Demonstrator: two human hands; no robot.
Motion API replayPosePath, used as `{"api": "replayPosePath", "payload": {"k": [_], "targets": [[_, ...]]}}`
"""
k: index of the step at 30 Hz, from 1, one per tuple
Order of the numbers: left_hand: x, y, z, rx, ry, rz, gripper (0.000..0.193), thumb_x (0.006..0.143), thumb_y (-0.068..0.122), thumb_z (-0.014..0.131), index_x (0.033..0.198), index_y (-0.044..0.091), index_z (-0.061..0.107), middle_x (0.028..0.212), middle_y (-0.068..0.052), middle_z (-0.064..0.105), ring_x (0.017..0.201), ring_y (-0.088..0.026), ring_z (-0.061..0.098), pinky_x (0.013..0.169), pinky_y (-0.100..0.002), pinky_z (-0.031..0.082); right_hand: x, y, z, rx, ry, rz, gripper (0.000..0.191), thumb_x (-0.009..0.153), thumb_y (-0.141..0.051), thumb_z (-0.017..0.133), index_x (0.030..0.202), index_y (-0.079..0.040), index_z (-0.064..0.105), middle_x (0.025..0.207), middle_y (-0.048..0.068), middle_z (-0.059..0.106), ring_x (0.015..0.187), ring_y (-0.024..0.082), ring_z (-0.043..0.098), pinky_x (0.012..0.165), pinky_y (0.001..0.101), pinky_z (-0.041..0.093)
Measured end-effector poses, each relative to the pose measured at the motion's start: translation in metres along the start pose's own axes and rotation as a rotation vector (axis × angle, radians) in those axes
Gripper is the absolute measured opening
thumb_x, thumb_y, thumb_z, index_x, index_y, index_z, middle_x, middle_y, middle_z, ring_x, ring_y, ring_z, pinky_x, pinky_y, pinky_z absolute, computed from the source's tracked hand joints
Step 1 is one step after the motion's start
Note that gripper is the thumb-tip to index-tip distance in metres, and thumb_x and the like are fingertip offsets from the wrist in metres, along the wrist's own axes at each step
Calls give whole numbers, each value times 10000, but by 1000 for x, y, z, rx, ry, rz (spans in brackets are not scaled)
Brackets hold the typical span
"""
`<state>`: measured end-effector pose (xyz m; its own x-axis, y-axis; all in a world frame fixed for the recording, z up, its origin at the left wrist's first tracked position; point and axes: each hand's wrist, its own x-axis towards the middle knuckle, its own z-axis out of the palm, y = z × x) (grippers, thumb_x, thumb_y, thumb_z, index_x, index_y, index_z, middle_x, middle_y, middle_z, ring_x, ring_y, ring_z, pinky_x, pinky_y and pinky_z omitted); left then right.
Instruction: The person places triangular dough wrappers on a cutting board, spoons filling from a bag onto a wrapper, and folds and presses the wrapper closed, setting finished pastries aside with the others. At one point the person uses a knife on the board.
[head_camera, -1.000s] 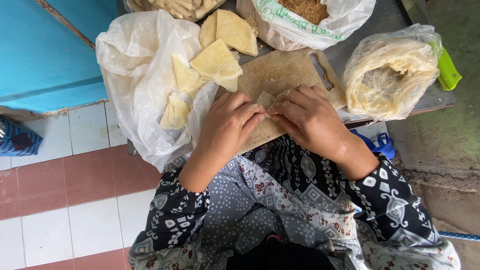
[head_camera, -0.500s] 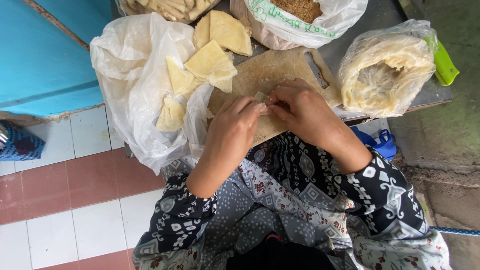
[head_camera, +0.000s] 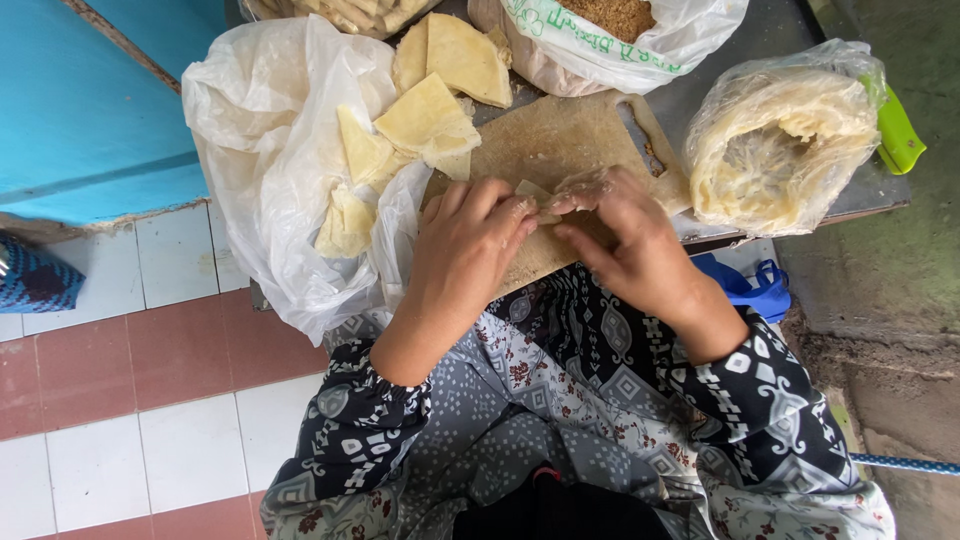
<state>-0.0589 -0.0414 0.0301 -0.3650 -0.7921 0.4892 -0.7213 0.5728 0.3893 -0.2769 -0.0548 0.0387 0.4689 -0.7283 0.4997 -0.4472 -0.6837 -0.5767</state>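
Pastry piece (head_camera: 533, 193): small, pale, flat; mostly hidden under the fingertips, so its full shape cannot be made out. It is pinched from both sides by the left hand (head_camera: 468, 240) and the right hand (head_camera: 625, 240), the fingers of each curled together over it, above the wooden cutting board (head_camera: 560, 140).

Cutting board: worn, brown, handled; its near edge is covered by the hands.

Folded triangular pastries (head_camera: 430, 115): yellowish, smooth, heaped on a crumpled white plastic bag (head_camera: 270, 130) to the left.

Clear bag of thin pale wrapper sheets (head_camera: 790, 140): rounded, layered, at right. A green object (head_camera: 898, 135) is seen just behind it, partly hidden.

Bag of brown crumbly filling (head_camera: 610, 15): cut off at the top edge.
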Motion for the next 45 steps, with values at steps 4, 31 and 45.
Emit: {"api": "replayPosePath", "payload": {"k": [4, 31, 45], "targets": [[3, 0, 1, 11, -7, -23, 181, 976, 226, 709, 1050, 62, 716, 1080, -48, 618, 1036, -277, 591, 913, -434, 457, -3, 5, 12, 8, -8, -6, 331, 905, -8, 785, 1187, -24, 613, 1088, 147, 670, 1016, 365, 666, 865, 419, 533], [5, -5, -4, 83, -60, 6, 248, 973, 237, 699, 1139, 56, 668, 1055, -68, 593, 1009, -276, 565, 885, -435, 414, 9, 5, 20, -49, -15, 87, 484, 919, -45, 784, 1323, -2, 521, 1138, 145, 699, 1072, 369, 680, 901, 434, 541], [4, 5, -8, 225, -23, -28, 207, 975, 248, 684, 1119, 101, 708, 1094, -33, 600, 1064, -245, 558, 921, -427, 421, 10, 4, 14, -193, -18, 13, 418, 926, -107, 779, 1286, -32, 581, 1083, 99, 690, 1021, 309, 627, 929, 434, 453]]}}
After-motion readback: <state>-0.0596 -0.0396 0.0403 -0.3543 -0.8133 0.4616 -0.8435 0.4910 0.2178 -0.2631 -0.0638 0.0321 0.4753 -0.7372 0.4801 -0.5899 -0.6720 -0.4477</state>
